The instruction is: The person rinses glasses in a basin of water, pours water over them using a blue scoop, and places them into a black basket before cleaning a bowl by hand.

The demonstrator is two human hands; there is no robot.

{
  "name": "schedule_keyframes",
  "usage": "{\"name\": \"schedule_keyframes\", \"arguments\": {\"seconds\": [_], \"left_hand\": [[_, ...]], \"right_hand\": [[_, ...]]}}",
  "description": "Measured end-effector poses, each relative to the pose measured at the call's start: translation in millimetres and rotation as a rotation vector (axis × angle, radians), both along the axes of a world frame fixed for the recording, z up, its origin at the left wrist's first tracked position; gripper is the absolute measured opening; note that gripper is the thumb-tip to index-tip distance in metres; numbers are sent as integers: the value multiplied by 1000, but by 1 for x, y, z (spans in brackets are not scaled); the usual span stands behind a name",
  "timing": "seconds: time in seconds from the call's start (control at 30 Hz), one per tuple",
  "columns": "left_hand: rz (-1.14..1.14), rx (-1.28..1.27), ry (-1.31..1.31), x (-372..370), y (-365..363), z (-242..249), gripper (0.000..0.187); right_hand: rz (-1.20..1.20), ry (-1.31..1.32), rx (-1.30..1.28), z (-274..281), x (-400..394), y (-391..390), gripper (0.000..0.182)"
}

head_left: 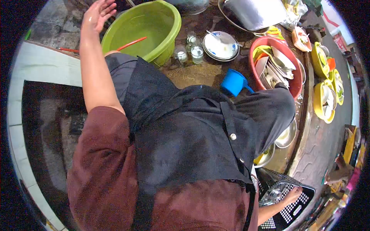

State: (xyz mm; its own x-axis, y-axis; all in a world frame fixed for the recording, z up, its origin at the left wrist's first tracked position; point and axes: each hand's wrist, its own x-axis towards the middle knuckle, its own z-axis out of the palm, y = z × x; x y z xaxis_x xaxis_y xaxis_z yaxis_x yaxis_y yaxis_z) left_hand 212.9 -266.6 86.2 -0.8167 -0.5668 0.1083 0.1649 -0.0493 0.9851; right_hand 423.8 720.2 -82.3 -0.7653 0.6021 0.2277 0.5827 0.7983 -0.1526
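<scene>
My left hand (99,16) is raised at the upper left, beside the rim of a large green basin (175,23) of water. Its fingers are apart and it holds nothing. A red stick-like handle (132,44) leans inside the basin. At the lower right, my right hand (293,195) reaches into a black perforated basket (311,190), near its holed wall. Its fingers look loosely spread, with nothing visible in them. Clear glassware (272,195) lies in the basket, left of that hand.
Several glasses (197,54), stacked plates (220,45) with a spoon and a blue dipper (234,82) stand on the wet floor. A red basin (296,86) holds dishes. Metal bowls (286,135) sit by my knee. Yellow containers (319,101) line the right ledge.
</scene>
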Motion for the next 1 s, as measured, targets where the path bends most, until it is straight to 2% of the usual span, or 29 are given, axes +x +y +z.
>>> {"name": "schedule_keyframes", "arguments": {"seconds": [0.03,0.07,0.1,0.13,0.17,0.23,0.27,0.3,0.33,0.4,0.47,0.53,0.6,0.67,0.73,0.8,0.83,0.9,0.93,1.0], "left_hand": [[189,-73,35,15,92,28,27],[168,-83,81,14,91,28,25],[142,-58,81,9,72,23,25],[-2,-69,73,3,40,17,30],[-145,-78,67,-7,26,9,35],[-155,-49,52,-13,41,-6,35],[-140,-47,27,-11,45,-12,34],[-156,-25,18,-8,45,-24,33],[-165,-35,-16,-7,37,-41,33],[-123,36,-93,2,25,-65,32],[-17,50,-158,13,18,-68,31],[55,-19,-114,22,4,-67,29],[127,-61,-129,30,-2,-63,29],[219,-101,-155,42,-8,-62,29],[234,-128,-146,50,-14,-63,30],[269,-144,-156,57,-18,-65,30],[268,-156,-162,60,-19,-67,30],[276,-153,-163,64,-25,-72,30],[264,-151,-159,65,-27,-74,29],[278,-179,-151,68,-27,-81,29]], "right_hand": [[54,-9,127,38,-44,-35,39],[382,153,70,53,-80,-40,37],[413,260,-267,94,-120,-119,34],[559,241,-395,116,-156,-154,33],[646,181,-464,137,-186,-196,34],[830,-55,-567,149,-247,-248,34],[1040,-156,-434,164,-260,-298,34],[1111,-350,-532,158,-284,-321,37],[1193,-498,-484,146,-306,-343,42],[1197,-865,-489,117,-332,-400,48],[1351,-1075,-333,57,-355,-434,58],[1361,-1056,-33,-26,-372,-452,71],[1174,-1006,-71,-83,-373,-469,79],[1177,-628,-68,-203,-399,-445,79],[982,-580,15,-199,-371,-459,73],[886,-595,23,-188,-350,-468,64],[907,-599,25,-193,-352,-471,64],[983,-710,54,-201,-366,-466,49],[996,-711,60,-203,-373,-468,49],[1180,-778,-241,-204,-384,-475,38]]}}
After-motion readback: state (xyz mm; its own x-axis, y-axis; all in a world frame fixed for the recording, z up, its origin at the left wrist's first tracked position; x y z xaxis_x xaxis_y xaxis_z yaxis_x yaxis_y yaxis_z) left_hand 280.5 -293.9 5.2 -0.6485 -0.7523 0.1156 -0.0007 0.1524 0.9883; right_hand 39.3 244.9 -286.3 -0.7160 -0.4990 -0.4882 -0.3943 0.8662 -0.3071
